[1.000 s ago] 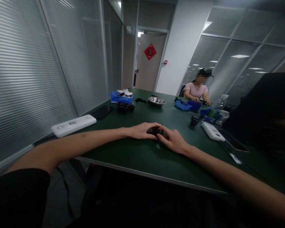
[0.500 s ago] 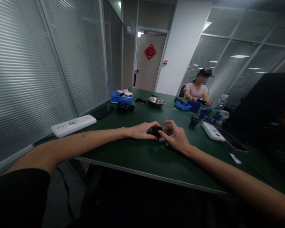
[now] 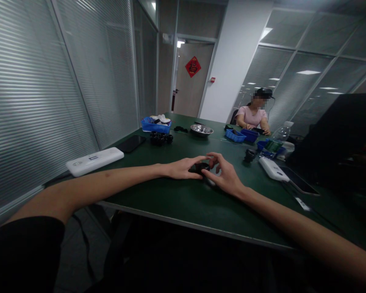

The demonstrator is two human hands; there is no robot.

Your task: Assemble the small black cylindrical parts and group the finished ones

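A small black round part [image 3: 204, 166] stands low over the green tabletop, between my two hands. My left hand [image 3: 182, 168] reaches in from the left, its thumb and fingers curved around the part's left side. From the right, my right hand [image 3: 226, 176] meets it, with the thumb at the near edge of the part and the curled fingers behind. The fingertips of both hands come close together above it. My fingers cover much of the part, so its exact kind is unclear.
Several black parts [image 3: 161, 138] cluster near a blue basket [image 3: 156, 127]; another black part [image 3: 249, 156] lies right. A steel bowl [image 3: 201, 130], white device [image 3: 94, 161], bottle [image 3: 274, 142], second white device [image 3: 273, 169] and phone [image 3: 300, 181] rest around. A person [image 3: 254, 116] sits across.
My right hand's fingers have shifted slightly left and up, nearer to my left fingertips. The black part now shows a wider round rim. My left hand is nearly still.
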